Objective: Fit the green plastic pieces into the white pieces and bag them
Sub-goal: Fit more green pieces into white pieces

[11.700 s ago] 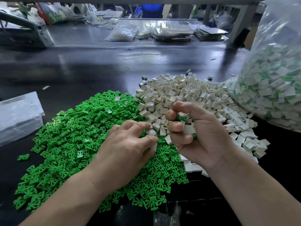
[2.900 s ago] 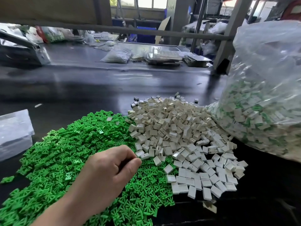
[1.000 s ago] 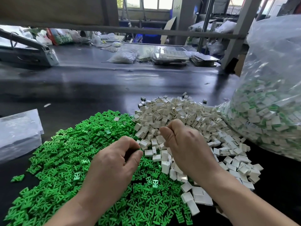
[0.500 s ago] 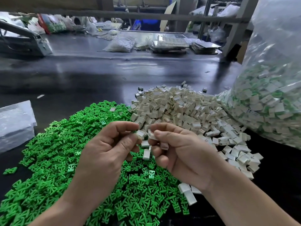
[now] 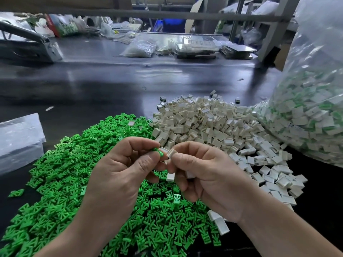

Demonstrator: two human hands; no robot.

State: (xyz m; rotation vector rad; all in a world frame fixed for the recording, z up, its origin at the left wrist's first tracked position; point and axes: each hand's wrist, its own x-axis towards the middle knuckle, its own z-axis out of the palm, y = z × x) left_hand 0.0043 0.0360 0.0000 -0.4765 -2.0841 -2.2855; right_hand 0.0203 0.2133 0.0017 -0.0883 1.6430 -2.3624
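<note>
One green pc (image 5: 158,152) in L hand (image 5: 118,175) — white pc (image 5: 171,153) in R hand (image 5: 213,179)

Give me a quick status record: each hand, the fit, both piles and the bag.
left hand: pinches a green piece
right hand: pinches a white piece; spare white pieces in the same hand
fit: pieces nearly meet, not visibly joined
green pile: on the table, near left
white pile: behind it to the right, edges touching
bag: far right, clear, holds white-and-green pieces
</note>
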